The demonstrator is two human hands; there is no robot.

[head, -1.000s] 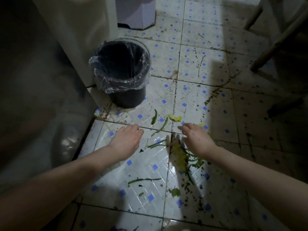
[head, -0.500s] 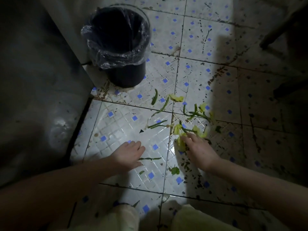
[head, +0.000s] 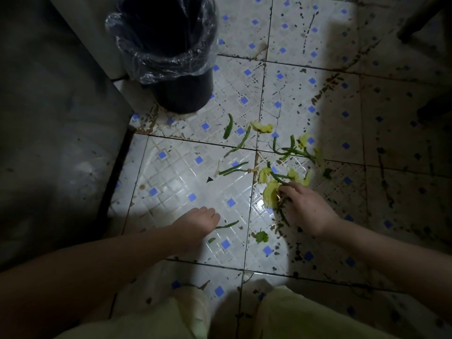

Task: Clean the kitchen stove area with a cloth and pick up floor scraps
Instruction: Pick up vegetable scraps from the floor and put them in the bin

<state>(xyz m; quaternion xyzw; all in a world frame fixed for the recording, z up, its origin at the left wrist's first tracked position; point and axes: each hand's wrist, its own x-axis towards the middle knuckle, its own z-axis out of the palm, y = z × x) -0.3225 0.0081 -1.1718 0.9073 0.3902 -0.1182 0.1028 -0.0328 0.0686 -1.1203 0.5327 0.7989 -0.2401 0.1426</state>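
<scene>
**A:** Where do the scraps lie?

**B:** They're spread over the tiled floor (head: 176, 182), just this side of the lined bin (head: 171, 57). A tangle of green stems (head: 291, 150) sits furthest right, and one curved green piece (head: 228, 129) lies nearest the bin.

**A:** And the hands?

**B:** The right hand (head: 309, 209) is down on the floor with its fingers curled onto a yellow leaf (head: 270, 195) and the dark stems beside it, so I'd call that a pinch. The left hand (head: 195, 225) has its fingers bent towards the tile, and the end of a thin stem (head: 227, 225) is at its fingertips. I cannot tell whether it grips the stem or only touches it.

**A:** How would you do this step well?

**B:** I'd rake first and lift second. Drag the loose bits together with the fingertips so that each lift takes a bunch rather than a single strand. The leaves look limp and the tile looks wet and shiny, so they may cling — sliding a fingertip under the edge should work better than pulling from above.

**A:** Anything easy to miss?

**B:** The small leaf (head: 262, 237) between the two hands, and whatever lies in the shadow on the right. The bin is close and open — I'd carry each handful low over its rim so that nothing drops on the way.
</scene>
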